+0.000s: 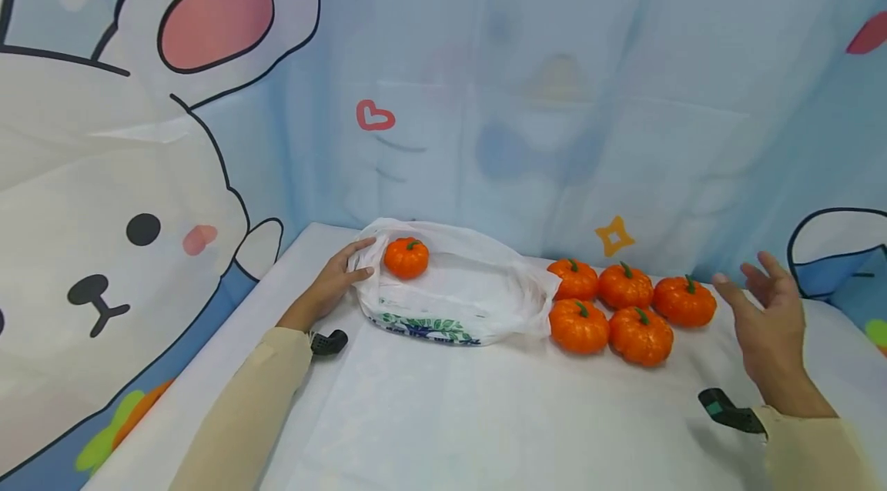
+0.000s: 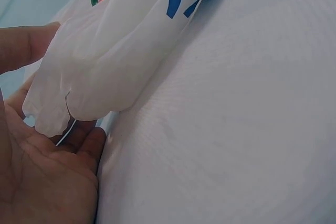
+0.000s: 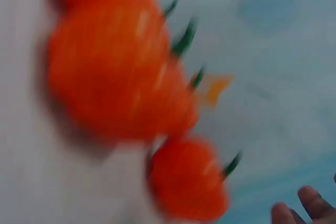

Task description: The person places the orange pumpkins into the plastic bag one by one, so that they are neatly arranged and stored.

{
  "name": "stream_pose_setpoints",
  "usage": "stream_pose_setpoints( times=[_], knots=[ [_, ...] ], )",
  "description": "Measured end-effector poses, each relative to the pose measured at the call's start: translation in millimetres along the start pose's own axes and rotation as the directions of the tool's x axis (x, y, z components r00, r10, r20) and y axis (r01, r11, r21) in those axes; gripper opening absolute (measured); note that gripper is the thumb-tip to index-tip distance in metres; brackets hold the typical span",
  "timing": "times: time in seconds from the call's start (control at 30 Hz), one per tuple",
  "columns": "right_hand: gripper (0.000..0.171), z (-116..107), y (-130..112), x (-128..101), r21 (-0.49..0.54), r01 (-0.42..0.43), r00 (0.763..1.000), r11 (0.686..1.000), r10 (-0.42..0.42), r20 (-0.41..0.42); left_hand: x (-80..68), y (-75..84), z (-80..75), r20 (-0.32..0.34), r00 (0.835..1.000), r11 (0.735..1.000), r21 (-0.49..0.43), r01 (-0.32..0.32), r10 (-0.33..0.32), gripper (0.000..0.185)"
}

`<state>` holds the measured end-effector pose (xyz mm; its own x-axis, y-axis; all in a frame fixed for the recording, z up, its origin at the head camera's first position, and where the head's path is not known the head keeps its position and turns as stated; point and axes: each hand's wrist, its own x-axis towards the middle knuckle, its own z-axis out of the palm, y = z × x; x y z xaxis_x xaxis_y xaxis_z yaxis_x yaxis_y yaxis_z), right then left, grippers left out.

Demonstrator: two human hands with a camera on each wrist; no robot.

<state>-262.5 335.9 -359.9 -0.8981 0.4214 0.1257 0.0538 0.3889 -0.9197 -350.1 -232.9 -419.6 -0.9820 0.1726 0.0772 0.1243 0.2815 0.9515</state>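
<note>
A white plastic bag (image 1: 457, 283) with a green and blue print lies on its side, its opening spread toward the viewer. Inside its left part sits one small orange pumpkin (image 1: 406, 258) with a green stem. My left hand (image 1: 333, 281) holds the bag's left end, thumb on the near side and fingers behind it; the left wrist view shows the plastic (image 2: 94, 82) between them. Beyond the bag's right end several orange pumpkins (image 1: 640, 335) stand close together. To their right my right hand (image 1: 769, 325) is raised, palm turned inward, fingers spread and holding nothing.
A white cloth (image 1: 443, 414) covers the table. Behind it hangs a light blue curtain (image 1: 443, 168) with cartoon prints, continuing at the left with a large white cartoon animal (image 1: 104, 183). Blurred pumpkins (image 3: 110, 72) fill much of the right wrist view.
</note>
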Motion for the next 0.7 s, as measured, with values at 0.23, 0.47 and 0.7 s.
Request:
stream_pose_setpoints(
  times=[0.23, 0.47, 0.7],
  knots=[
    [0.098, -15.5, 61.9, 40.5, -0.122, -0.132, 0.939, 0.984, 0.163, 0.304, 0.2, -0.3, 0.8, 0.005, 1.0, 1.0, -0.012, -0.023, 0.023, 0.062],
    [0.1, -9.8, 67.7, 44.2, -0.248, -0.006, 0.936, 0.969, 0.093, 0.339, -3.6, -1.3, 1.3, 0.003, 1.0, 1.0, -0.013, -0.011, 0.011, 0.063],
    [0.094, -5.6, 77.6, 43.3, -0.265, -0.014, 0.967, 0.964, 0.08, 0.242, -1.9, -1.2, 2.2, 0.016, 1.0, 1.0, -0.011, -0.025, 0.025, 0.063]
  ],
)
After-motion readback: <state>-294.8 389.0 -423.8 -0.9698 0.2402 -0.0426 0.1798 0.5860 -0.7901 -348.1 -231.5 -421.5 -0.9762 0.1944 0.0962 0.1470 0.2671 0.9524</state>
